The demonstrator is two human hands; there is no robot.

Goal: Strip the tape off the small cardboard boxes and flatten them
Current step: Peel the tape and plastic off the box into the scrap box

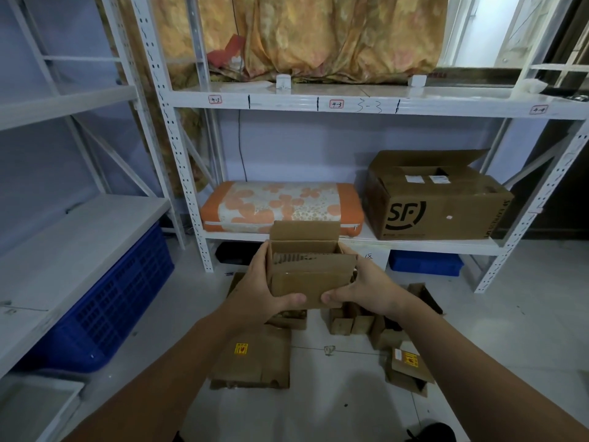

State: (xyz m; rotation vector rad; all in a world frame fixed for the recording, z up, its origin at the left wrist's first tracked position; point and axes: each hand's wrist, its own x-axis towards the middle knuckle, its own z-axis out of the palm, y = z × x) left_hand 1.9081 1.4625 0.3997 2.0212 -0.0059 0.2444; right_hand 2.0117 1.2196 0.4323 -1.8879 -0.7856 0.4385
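I hold a small brown cardboard box (306,269) in front of me with both hands, its top flaps open and the far flap standing up. A strip of clear tape shows on its near face. My left hand (255,288) grips the box's left side, thumb on the near face. My right hand (366,287) grips the right side, thumb pressed on the lower near edge. On the floor below lies a flattened box (255,358) with a yellow sticker, and several small boxes (366,323) stand to the right, one with an orange sticker (409,368).
A white metal shelf rack (318,102) stands ahead. Its lower shelf bears an orange floral cushion (280,205) and a large open SF carton (436,199). Blue crates sit under the left shelf (105,301) and under the rack (425,263). The floor is pale tile.
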